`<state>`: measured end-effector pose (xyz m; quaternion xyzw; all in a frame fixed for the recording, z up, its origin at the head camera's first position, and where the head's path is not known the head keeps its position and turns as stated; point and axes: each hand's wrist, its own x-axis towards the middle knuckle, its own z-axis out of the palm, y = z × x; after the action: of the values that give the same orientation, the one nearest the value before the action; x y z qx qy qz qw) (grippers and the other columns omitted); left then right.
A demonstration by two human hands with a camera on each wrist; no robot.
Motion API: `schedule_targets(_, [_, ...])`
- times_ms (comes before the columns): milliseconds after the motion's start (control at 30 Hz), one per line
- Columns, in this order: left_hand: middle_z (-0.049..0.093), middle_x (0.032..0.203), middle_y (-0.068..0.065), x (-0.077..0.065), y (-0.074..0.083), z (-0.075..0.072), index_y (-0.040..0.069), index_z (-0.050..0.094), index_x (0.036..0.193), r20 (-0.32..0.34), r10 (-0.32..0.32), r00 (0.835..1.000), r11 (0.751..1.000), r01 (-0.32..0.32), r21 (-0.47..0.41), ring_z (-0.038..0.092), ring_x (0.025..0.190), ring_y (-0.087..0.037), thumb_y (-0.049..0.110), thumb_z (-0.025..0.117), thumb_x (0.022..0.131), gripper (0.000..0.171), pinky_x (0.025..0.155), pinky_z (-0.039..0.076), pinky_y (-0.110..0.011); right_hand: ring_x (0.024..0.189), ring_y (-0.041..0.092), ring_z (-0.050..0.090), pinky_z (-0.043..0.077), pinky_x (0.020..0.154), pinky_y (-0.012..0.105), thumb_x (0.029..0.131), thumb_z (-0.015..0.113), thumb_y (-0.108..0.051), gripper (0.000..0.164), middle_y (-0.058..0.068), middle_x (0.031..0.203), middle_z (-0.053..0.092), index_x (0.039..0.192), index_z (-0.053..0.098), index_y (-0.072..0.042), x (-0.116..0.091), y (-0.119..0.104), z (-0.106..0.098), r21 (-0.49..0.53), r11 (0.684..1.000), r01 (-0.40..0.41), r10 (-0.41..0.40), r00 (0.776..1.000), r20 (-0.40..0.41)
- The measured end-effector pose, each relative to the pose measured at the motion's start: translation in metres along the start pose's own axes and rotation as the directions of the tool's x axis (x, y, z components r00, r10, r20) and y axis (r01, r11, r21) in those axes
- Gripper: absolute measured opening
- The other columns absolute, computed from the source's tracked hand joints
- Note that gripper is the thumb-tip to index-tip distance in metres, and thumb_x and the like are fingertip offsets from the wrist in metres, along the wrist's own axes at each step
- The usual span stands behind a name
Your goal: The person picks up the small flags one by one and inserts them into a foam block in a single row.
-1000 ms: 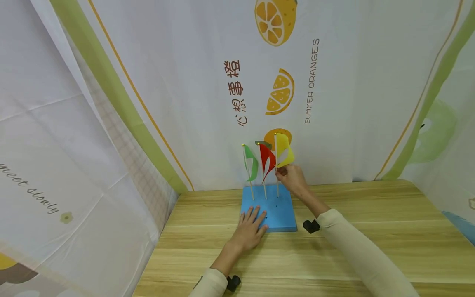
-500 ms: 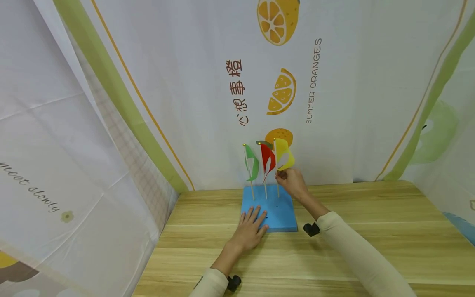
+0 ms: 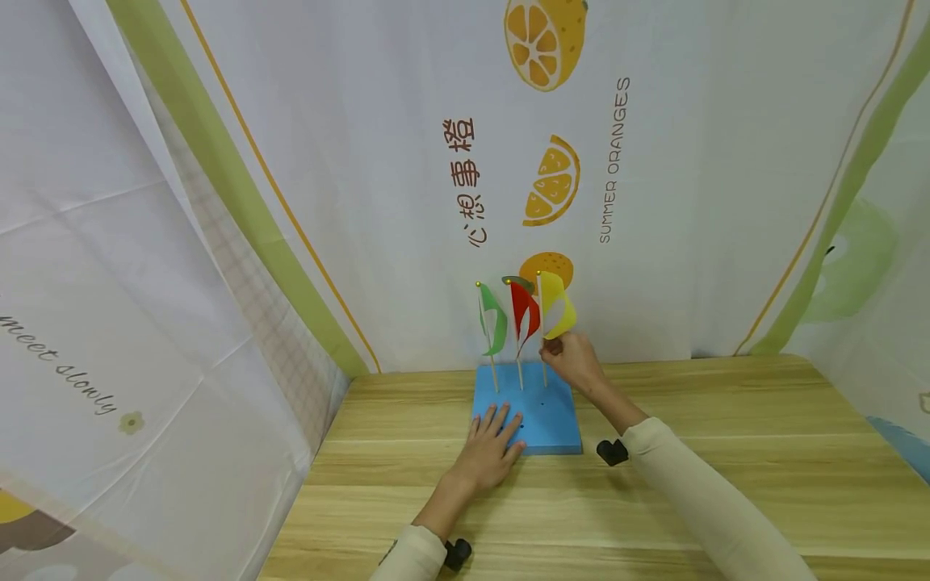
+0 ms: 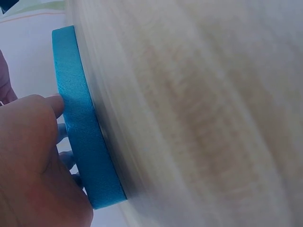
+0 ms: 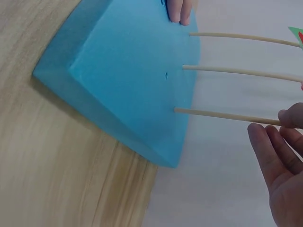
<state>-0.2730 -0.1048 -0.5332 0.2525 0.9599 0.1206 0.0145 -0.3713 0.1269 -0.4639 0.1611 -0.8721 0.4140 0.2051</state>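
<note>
A blue foam block [image 3: 550, 432] lies on the table, with three small flags on thin sticks standing in its far part. From left to right in the head view they are a green flag [image 3: 499, 331], a red flag [image 3: 520, 298] and a yellow flag [image 3: 553, 285]. My right hand [image 3: 576, 361] pinches the yellow flag's stick [image 5: 222, 116] just under its cloth; the stick's lower end sits in the block. Fingers spread, my left hand [image 3: 481, 457] rests flat on the block's near left part. In the left wrist view its thumb [image 4: 56, 105] touches the block's edge.
Small dark holes [image 3: 542, 403] show in the block's top. The wood-grain table [image 3: 697, 468] extends on both sides and toward me. A white curtain [image 3: 392, 202] printed with oranges hangs close behind the flags. Each wrist carries a black camera [image 3: 613, 452].
My right hand and the yellow flag have moved down a little toward the block, mostly in the first half second. The left hand and the other two flags stay put.
</note>
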Motion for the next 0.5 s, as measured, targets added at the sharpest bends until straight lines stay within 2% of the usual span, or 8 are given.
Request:
schedule_targets(300, [0.024, 0.178, -0.012, 0.0, 0.0, -0.002, 0.018, 0.035, 0.169, -0.002, 0.0, 1.0, 1.0, 0.0, 0.013, 0.02, 0.166, -0.037, 0.045, 0.04, 0.116, 0.059, 0.134, 0.02, -0.06, 0.094, 0.036, 0.076, 0.066, 0.086, 0.052, 0.097, 0.072, -0.008, 0.019, 0.02, 0.104, 0.078, 0.113, 0.072, 0.003, -0.005, 0.001, -0.008, 0.011, 0.999, -0.032, 0.031, 0.999, 0.029])
schedule_targets(500, [0.033, 0.175, -0.011, 0.001, -0.003, -0.008, 0.015, 0.044, 0.165, -0.032, 0.006, 0.999, 1.0, -0.006, -0.022, 0.028, 0.163, -0.036, 0.045, 0.044, 0.115, 0.057, 0.131, 0.028, -0.06, 0.094, 0.034, 0.075, 0.065, 0.086, 0.051, 0.098, 0.073, -0.009, 0.016, 0.018, 0.103, 0.077, 0.109, 0.073, 0.003, -0.012, 0.008, -0.017, -0.013, 0.999, -0.049, 0.05, 0.998, 0.045])
